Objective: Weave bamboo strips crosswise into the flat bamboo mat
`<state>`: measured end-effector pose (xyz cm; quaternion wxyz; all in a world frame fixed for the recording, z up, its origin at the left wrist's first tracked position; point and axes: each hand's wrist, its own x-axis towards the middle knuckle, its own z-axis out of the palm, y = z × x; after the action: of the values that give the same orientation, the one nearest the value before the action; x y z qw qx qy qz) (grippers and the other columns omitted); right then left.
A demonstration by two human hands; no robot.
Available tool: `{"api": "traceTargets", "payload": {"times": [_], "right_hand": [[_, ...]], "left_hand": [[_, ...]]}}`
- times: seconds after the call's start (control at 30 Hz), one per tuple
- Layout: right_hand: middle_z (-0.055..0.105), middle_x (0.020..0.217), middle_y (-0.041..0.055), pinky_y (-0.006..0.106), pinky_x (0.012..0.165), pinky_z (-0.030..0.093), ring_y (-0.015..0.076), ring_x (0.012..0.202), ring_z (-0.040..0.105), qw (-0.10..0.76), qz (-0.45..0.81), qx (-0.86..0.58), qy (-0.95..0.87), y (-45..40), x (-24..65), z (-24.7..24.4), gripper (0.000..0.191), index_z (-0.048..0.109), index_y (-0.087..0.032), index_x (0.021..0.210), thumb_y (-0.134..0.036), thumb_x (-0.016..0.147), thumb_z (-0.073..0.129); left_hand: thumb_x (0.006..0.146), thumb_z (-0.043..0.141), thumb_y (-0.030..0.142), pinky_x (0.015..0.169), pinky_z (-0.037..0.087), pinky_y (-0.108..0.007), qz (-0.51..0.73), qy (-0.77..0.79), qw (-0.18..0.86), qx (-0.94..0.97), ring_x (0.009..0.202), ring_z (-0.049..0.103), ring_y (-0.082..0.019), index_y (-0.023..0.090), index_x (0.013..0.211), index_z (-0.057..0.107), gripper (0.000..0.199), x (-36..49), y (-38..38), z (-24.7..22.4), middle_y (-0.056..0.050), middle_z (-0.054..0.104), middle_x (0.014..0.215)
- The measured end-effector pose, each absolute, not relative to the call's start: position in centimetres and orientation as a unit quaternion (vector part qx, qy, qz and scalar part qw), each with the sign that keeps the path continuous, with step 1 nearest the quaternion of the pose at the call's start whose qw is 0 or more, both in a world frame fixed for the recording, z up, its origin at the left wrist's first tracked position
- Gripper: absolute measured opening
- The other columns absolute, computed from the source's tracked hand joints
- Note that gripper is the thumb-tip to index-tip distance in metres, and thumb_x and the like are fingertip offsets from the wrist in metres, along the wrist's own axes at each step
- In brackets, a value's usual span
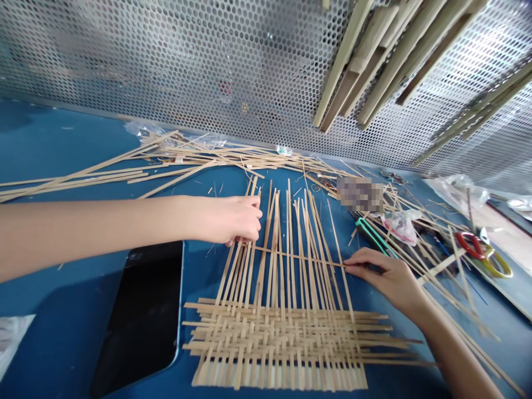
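A partly woven mat (286, 335) of flat bamboo strips lies on the blue table, its long upright strips fanning away from me. One thin bamboo strip (297, 256) runs crosswise among these uprights, apart from the dense weave nearer me. At its right end, the thumb and finger of my right hand (384, 274) pinch it. My left hand (243, 220) is closed at the left end, over the leftmost uprights; its fingertips are partly hidden, and I cannot tell how many strips it grips.
A black-screened tablet (139, 316) lies left of the mat. Loose bamboo strips (233, 158) are heaped along the back. To the right are a green-handled tool (374, 235), red-and-yellow scissors (484, 255) and plastic bags (401, 226). A perforated metal panel (166, 66) rises behind, with bamboo slats (386, 61).
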<state>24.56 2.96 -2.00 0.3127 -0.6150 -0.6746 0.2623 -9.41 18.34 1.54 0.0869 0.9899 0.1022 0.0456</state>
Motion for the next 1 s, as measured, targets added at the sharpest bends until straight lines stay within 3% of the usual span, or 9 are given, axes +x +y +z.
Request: {"api": "traceTargets", "payload": {"times": [0.1,0.2,0.37,0.53,0.77,0.87,1.0], "right_hand": [[0.073,0.078,0.0049,0.031,0.063,0.054,0.0213,0.07,0.066,0.272,0.26,-0.65,-0.66,2.9,25.1,-1.7,0.035,0.076,-0.023,0.081,-0.056,0.072,0.075],[0.073,0.08,0.0043,0.031,0.067,0.055,0.0219,0.074,0.067,0.246,0.272,-0.659,-0.656,2.6,26.0,-1.3,0.029,0.077,-0.023,0.082,-0.051,0.073,0.076],[0.074,0.083,0.0045,0.033,0.074,0.054,0.0234,0.08,0.068,0.279,0.285,-0.644,-0.653,2.4,26.4,-1.0,0.022,0.078,-0.025,0.077,-0.046,0.074,0.075],[0.074,0.077,0.0029,0.033,0.072,0.051,0.0223,0.074,0.065,0.295,0.297,-0.676,-0.606,2.8,24.4,-1.7,0.025,0.077,-0.024,0.073,-0.048,0.068,0.08],[0.073,0.08,0.0038,0.033,0.072,0.052,0.0215,0.075,0.065,0.334,0.29,-0.66,-0.607,2.8,24.1,-1.7,0.034,0.075,-0.022,0.076,-0.055,0.067,0.079],[0.071,0.083,0.0044,0.032,0.071,0.052,0.0217,0.079,0.065,0.348,0.249,-0.639,-0.639,2.7,24.8,-1.8,0.032,0.075,-0.023,0.076,-0.054,0.072,0.077],[0.07,0.082,0.0051,0.03,0.065,0.052,0.0202,0.074,0.065,0.328,0.244,-0.615,-0.674,2.8,25.3,-2.5,0.025,0.075,-0.023,0.077,-0.047,0.073,0.078]], "left_hand": [[0.067,0.057,0.001,0.091,0.03,-0.033,-0.025,0.027,0.099,0.994,0.081,0.054,-0.018,0.023,0.068,0.058,0.022,-9.5,18.1,1.9,0.003,0.064,0.072],[0.07,0.054,-0.001,0.089,0.028,-0.036,-0.044,0.029,0.086,0.995,0.079,0.052,-0.018,0.021,0.063,0.054,0.023,-9.2,17.7,2.9,0.002,0.061,0.071],[0.069,0.054,0.002,0.094,0.029,-0.038,-0.034,0.077,0.135,0.987,0.081,0.052,-0.02,0.021,0.056,0.052,0.023,-9.1,17.5,3.6,0.0,0.061,0.071],[0.085,0.048,0.011,0.099,0.031,-0.034,-0.043,0.1,0.225,0.968,0.094,0.057,-0.019,0.022,0.055,0.053,0.032,-9.4,17.6,3.5,-0.001,0.066,0.072],[0.073,0.06,-0.003,0.082,0.033,-0.03,-0.02,0.153,0.044,0.987,0.092,0.057,-0.018,0.022,0.079,0.063,0.025,-9.8,16.6,4.4,0.001,0.067,0.094],[0.085,0.065,0.016,0.076,0.032,-0.029,0.01,0.257,0.096,0.961,0.08,0.057,-0.015,0.021,0.074,0.062,0.013,-10.7,15.8,3.5,0.004,0.066,0.082],[0.074,0.08,0.036,0.075,0.034,-0.029,0.023,0.372,0.164,0.913,0.077,0.059,-0.015,0.021,0.075,0.062,0.024,-11.5,14.6,1.8,0.006,0.065,0.079]]}}
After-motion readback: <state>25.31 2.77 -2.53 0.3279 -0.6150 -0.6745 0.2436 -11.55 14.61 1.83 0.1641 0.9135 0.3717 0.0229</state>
